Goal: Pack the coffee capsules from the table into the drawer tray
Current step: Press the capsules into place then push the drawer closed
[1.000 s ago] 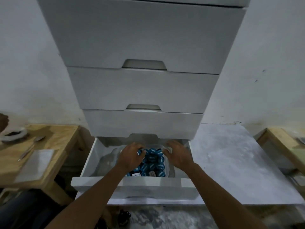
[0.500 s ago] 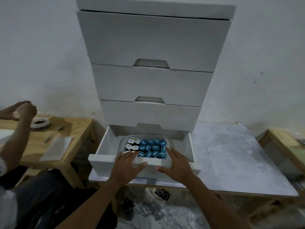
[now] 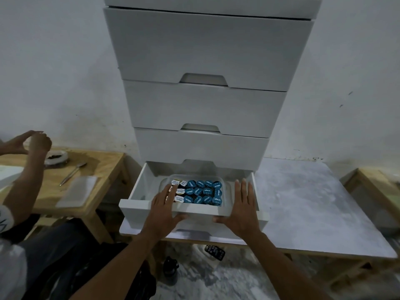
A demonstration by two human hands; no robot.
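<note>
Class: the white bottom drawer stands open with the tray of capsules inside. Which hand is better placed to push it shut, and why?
Neither clearly: the left hand and right hand both lie open and flat at the white bottom drawer front, either side of centre, so pushing with both looks most even.

Two bare forearms, no sleeves in view. Left hand and right hand without gloves. No rings or watch visible.

Capsules: round, lids up, mostly blue tops with white print; a few white-topped at the 9 o'clock end; packed touching in rows.
Tray: clear plastic, rectangular, holds the capsules; sits flat inside the drawer.
Drawer: white, lowest of the stack, pulled open toward 6 o'clock.
</note>
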